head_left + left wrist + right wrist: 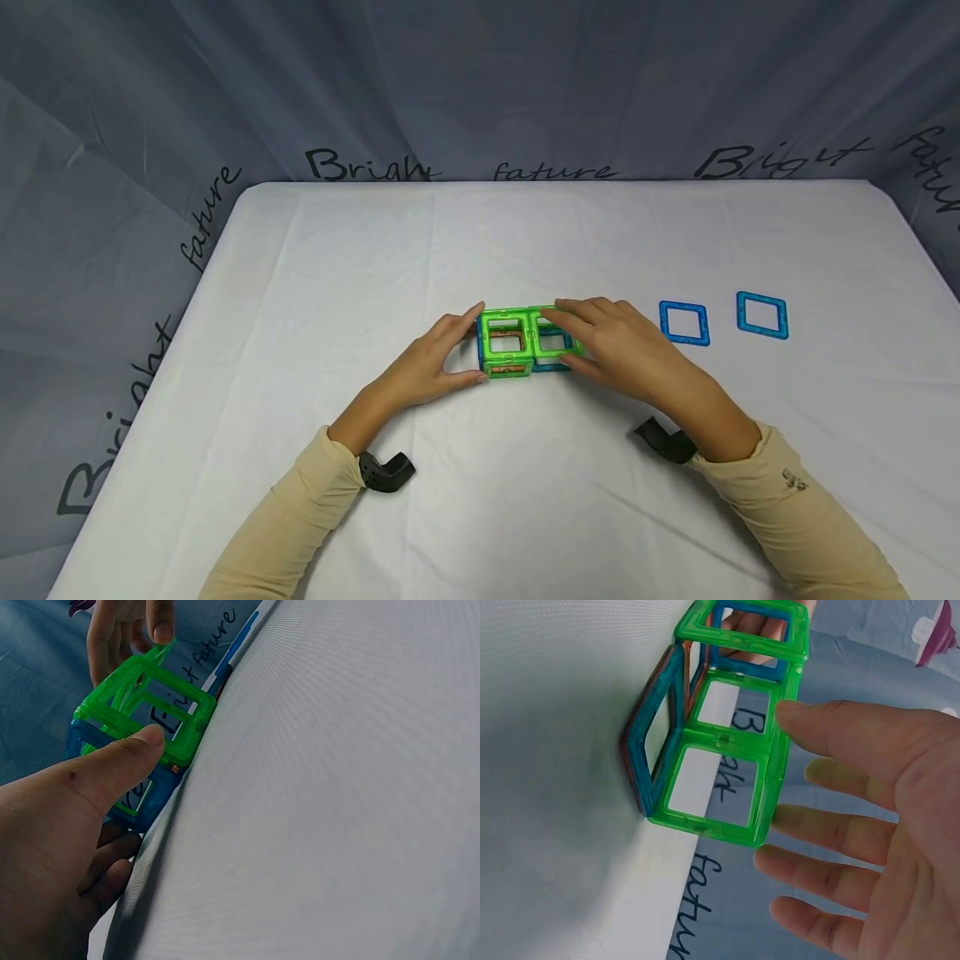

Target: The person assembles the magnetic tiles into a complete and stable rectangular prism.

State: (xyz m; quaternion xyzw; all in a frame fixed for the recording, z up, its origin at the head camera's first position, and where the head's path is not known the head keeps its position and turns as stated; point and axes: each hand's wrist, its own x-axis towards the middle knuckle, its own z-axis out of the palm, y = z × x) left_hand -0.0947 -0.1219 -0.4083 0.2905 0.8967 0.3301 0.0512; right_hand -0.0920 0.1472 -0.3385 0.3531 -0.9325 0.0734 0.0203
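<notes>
A small structure of square magnetic tiles [507, 361], green, blue and orange, stands on the white table. Its left part forms a cube; at its right, a second green tile [714, 787] joins the upper green one, with a blue tile [658, 727] below. My left hand [427, 362] holds the cube's left side, thumb [142, 746] on the near green face and fingers round behind. At the right end, my right hand [622, 346] holds the outer green tile by its edges between thumb and fingers. Part of that tile is hidden under the fingers in the head view.
Two loose blue square tiles, a nearer one [684, 337] and a farther-right one [783, 321], lie flat right of my right hand. A grey curtain [480, 83] with black lettering hangs behind the table [480, 517]. Black wrist cameras sit below both hands.
</notes>
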